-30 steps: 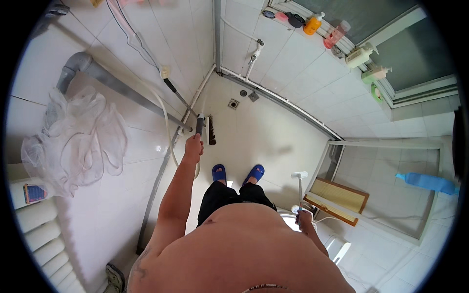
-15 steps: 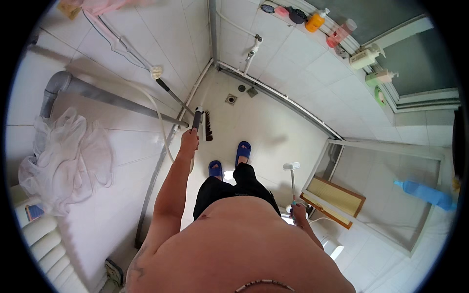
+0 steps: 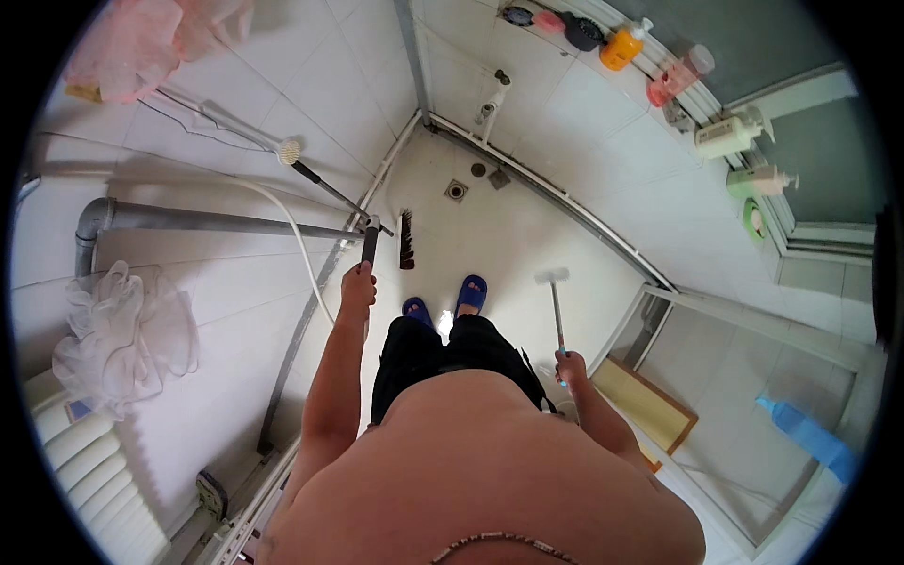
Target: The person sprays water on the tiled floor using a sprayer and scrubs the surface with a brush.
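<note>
My left hand (image 3: pixel 358 286) is closed round the dark grey handle of what looks like a handheld shower head (image 3: pixel 371 241), its pale end pointing away from me. Just right of that end, a brush head with dark bristles (image 3: pixel 407 241) stands low near the left wall. My right hand (image 3: pixel 570 368) grips a slim-handled scrubber (image 3: pixel 557 322) with a pale T-shaped head, held out over the floor. Its head is blurred, so I cannot tell bristles from a blade. Blue slippers (image 3: pixel 472 294) are on my feet.
A long-handled round brush (image 3: pixel 290 152) leans at the left wall beside a grey pipe (image 3: pixel 226 219) and white hose (image 3: pixel 299 240). Floor drain (image 3: pixel 456 190) lies ahead. Pump bottles (image 3: pixel 623 45) line the right ledge. A wood-edged panel (image 3: pixel 645 400) and blue bottle (image 3: pixel 808 439) are right.
My right hand has moved forward and up, carrying the scrubber farther from my body. My left hand has shifted slightly left and back with the shower head, away from the dark-bristled brush.
</note>
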